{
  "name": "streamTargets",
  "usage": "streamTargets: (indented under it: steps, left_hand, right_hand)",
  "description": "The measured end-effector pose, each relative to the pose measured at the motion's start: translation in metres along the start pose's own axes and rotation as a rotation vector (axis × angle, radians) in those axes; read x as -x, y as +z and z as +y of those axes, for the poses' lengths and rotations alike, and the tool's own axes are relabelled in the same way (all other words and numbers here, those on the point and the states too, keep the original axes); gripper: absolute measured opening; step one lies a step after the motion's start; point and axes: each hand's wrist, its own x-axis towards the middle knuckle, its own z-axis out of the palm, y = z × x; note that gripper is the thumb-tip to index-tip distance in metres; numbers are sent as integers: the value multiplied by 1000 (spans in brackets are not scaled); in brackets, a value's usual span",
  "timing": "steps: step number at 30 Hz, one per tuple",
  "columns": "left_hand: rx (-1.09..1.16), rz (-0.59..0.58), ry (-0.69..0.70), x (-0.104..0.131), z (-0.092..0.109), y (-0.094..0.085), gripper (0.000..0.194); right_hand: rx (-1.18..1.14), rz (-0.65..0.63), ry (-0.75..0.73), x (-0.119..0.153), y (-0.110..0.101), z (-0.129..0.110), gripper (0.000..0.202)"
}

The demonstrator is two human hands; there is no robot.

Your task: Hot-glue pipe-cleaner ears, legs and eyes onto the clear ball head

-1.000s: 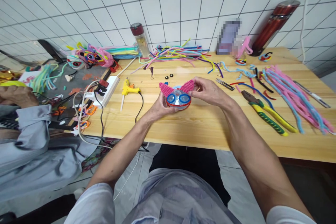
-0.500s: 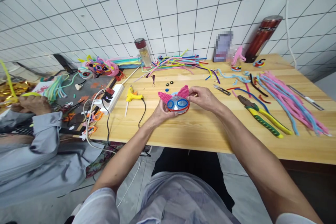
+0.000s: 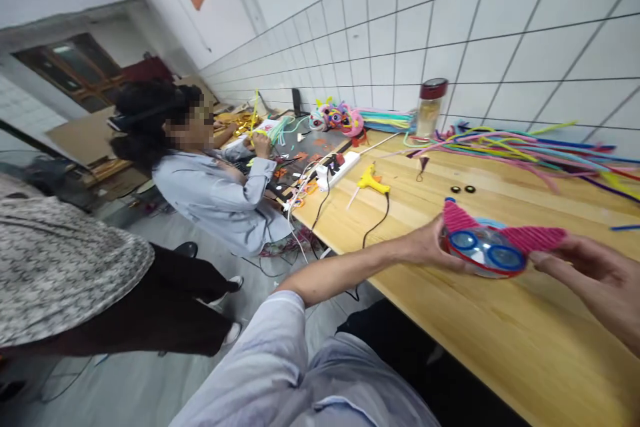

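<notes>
Between my hands is a small animal-head craft [image 3: 484,255], with a clear body, two blue rings like eyes and a red rim. Two pink fuzzy pipe-cleaner ears [image 3: 535,238] stick up from it. My left hand [image 3: 427,245] is closed around its left side, thumb along the lower rim. On the other side, the fingers of my right hand [image 3: 593,273] are closed at the right ear and edge of the head. Small black rings [image 3: 463,189] lie on the table behind it, and a small blue piece [image 3: 450,199] shows by the left ear.
A yellow glue gun [image 3: 373,181] lies left of my hands, near a white power strip [image 3: 346,170] with cables. Loose pipe cleaners [image 3: 530,150] and a glass bottle [image 3: 431,110] stand along the wall. A seated co-worker [image 3: 210,180] and a standing person [image 3: 65,273] are at left.
My view has swung left, so the craft and hands appear farther right and the co-worker shows more fully. Both hands still hold the craft. The pliers are out of view.
</notes>
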Motion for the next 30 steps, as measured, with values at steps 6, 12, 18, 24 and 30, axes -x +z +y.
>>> streamTargets:
  steps: [6, 12, 18, 24, 30]
  left_hand:
    - [-5, -20, 17, 15, 6, 10, 100]
    - [8, 54, -35, 23, 4, -12, 122]
    - [-412, 297, 221, 23, 54, -26, 54]
    - [-1069, 57, 436, 2, 91, 1, 8]
    - [-1144, 39, 315, -9, 84, 2, 16]
  right_hand:
    - [143, 59, -57, 15, 9, -24, 27]
    - [36, 44, -168, 11, 17, -26, 22]
    - [131, 79, -276, 17, 21, -22, 10]
    - [181, 86, -335, 18, 23, -22, 3]
    - [204, 97, -376, 19, 23, -22, 5]
